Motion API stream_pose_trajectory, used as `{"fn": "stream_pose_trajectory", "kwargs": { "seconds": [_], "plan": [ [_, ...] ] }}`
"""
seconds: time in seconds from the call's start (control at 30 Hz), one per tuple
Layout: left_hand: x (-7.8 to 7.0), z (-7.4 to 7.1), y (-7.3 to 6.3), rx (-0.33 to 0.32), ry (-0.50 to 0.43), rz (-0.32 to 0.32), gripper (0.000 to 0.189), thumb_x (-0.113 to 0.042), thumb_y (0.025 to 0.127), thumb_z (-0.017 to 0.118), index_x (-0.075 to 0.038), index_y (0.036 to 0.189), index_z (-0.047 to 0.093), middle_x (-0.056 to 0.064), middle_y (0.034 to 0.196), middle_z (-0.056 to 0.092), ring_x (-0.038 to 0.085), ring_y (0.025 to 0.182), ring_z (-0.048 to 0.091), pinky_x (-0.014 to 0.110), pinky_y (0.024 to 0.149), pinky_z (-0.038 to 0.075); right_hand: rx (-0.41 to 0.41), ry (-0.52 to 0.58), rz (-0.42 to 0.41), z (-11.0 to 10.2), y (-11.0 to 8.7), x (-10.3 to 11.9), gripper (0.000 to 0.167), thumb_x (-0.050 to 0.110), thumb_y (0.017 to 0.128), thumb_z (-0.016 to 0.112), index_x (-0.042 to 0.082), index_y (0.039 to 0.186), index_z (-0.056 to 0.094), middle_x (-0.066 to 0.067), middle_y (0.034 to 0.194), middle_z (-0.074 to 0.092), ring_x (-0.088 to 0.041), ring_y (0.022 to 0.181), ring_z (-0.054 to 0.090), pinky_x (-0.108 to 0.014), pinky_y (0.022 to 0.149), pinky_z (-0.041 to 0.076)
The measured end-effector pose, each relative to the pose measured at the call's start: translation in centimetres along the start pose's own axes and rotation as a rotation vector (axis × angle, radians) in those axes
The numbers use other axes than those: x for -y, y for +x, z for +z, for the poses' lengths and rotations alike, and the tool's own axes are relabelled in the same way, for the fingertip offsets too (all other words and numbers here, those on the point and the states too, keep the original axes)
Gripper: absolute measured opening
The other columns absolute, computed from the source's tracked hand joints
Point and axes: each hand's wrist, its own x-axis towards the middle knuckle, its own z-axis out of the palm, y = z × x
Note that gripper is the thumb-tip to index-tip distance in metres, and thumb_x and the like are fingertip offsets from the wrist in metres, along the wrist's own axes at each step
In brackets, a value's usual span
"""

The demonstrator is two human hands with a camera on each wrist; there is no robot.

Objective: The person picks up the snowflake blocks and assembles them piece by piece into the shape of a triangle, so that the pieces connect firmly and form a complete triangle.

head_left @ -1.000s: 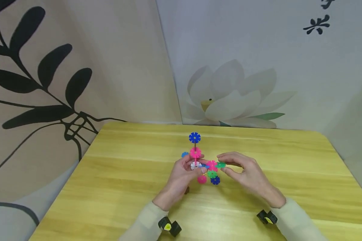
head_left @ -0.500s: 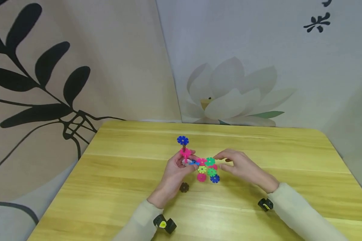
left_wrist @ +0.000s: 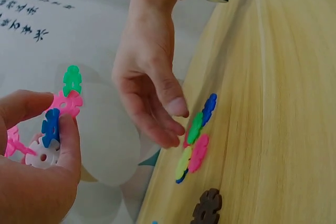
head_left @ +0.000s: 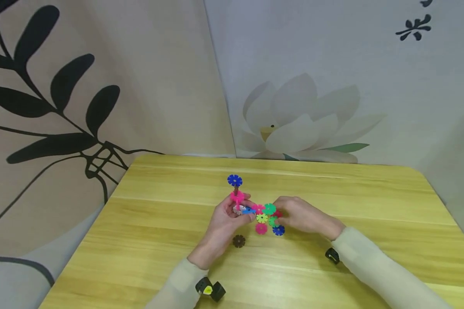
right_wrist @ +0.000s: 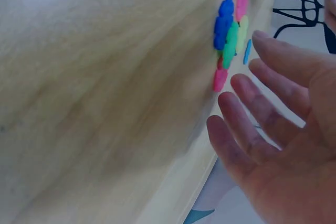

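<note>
My left hand [head_left: 219, 221] pinches a chain of joined plastic snowflake discs above the table. In the left wrist view, its white disc [left_wrist: 42, 156] and blue disc [left_wrist: 50, 128] lie between thumb and fingers, leading to a pink disc [left_wrist: 68, 104] and a green disc [left_wrist: 72, 80]. A pink disc [head_left: 237, 198] and a dark blue disc [head_left: 234, 180] rise at the chain's other end. My right hand [head_left: 307, 216] holds nothing, its fingers spread over a group of loose discs: yellow [head_left: 261, 218], pink [head_left: 261, 229], green [head_left: 272, 221] and dark blue [head_left: 279, 230].
A brown snowflake disc [head_left: 239, 241] lies apart, nearer the front beside my left wrist. The wooden table [head_left: 170, 223] meets a wall [head_left: 170, 86] with printed leaves and a flower at its back edge. Black wrist cameras sit on both sleeves.
The chain has tilted and shifted left with my left hand, uncovering the brown disc. My right hand has let go of the green disc, which stays on the chain, and come down to the loose discs.
</note>
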Motion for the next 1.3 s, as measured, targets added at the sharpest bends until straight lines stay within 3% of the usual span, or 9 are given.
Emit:
{"fn": "stream_pose_trajectory", "kwargs": {
  "seconds": [0.33, 0.43, 0.6, 0.73, 0.93, 1.3],
  "plan": [
    [-0.1, 0.5, -0.2, 0.023, 0.076, 0.058, 0.053, 0.002, 0.087, 0.077, -0.006, 0.136, 0.059, 0.011, 0.118, 0.071, 0.025, 0.106, 0.067, 0.024, 0.085, 0.056, -0.002, -0.146, -0.009, 0.7, -0.1, -0.1, 0.021, 0.017, 0.087, 0.085, 0.011, 0.103, 0.074, -0.004, 0.114, 0.062, -0.020, 0.102, 0.061, -0.042, 0.094, 0.056],
    [0.0, 0.5, -0.2, 0.020, 0.081, 0.062, 0.053, 0.001, 0.087, 0.077, -0.007, 0.136, 0.059, 0.010, 0.119, 0.071, 0.025, 0.106, 0.068, 0.025, 0.085, 0.056, -0.015, -0.159, -0.009, 0.8, -0.2, -0.1, 0.026, 0.018, 0.087, 0.086, 0.008, 0.106, 0.072, -0.001, 0.108, 0.060, -0.017, 0.094, 0.057, -0.037, 0.087, 0.056],
    [0.0, 0.5, -0.1, 0.031, 0.087, 0.064, 0.054, -0.001, 0.088, 0.077, -0.010, 0.138, 0.058, 0.008, 0.124, 0.072, 0.025, 0.109, 0.068, 0.024, 0.084, 0.056, -0.019, -0.027, 0.026, 0.7, -0.5, -0.3, 0.015, 0.014, 0.092, 0.079, 0.012, 0.094, 0.064, 0.006, 0.083, 0.056, -0.011, 0.073, 0.049, -0.026, 0.064, 0.047],
    [-0.1, 0.6, 0.0, 0.021, 0.086, 0.065, 0.056, -0.001, 0.088, 0.077, -0.012, 0.140, 0.057, 0.008, 0.125, 0.072, 0.023, 0.108, 0.068, 0.023, 0.080, 0.055, -0.037, 0.099, 0.045, 0.6, -1.2, -0.5, 0.019, 0.011, 0.095, 0.075, 0.016, 0.085, 0.060, 0.010, 0.076, 0.059, -0.008, 0.068, 0.051, -0.023, 0.058, 0.045],
    [-0.2, 0.6, 0.0, -0.011, 0.062, 0.071, 0.055, 0.002, 0.087, 0.077, -0.011, 0.137, 0.059, 0.009, 0.120, 0.073, 0.021, 0.100, 0.067, 0.022, 0.076, 0.054, -0.122, 0.166, 0.057, 0.5, -2.5, -0.3, 0.008, 0.010, 0.096, 0.074, 0.017, 0.096, 0.071, 0.011, 0.085, 0.066, -0.010, 0.077, 0.057, -0.025, 0.068, 0.053],
    [0.1, 0.7, 0.1, -0.030, 0.063, 0.073, 0.051, 0.001, 0.089, 0.077, -0.011, 0.136, 0.061, 0.009, 0.119, 0.072, 0.023, 0.101, 0.069, 0.023, 0.079, 0.056, -0.253, 0.220, 0.106, 0.3, -4.4, 1.1, 0.005, 0.018, 0.097, 0.074, 0.018, 0.099, 0.070, 0.009, 0.090, 0.069, -0.010, 0.084, 0.062, -0.029, 0.080, 0.056]
  ]
}}
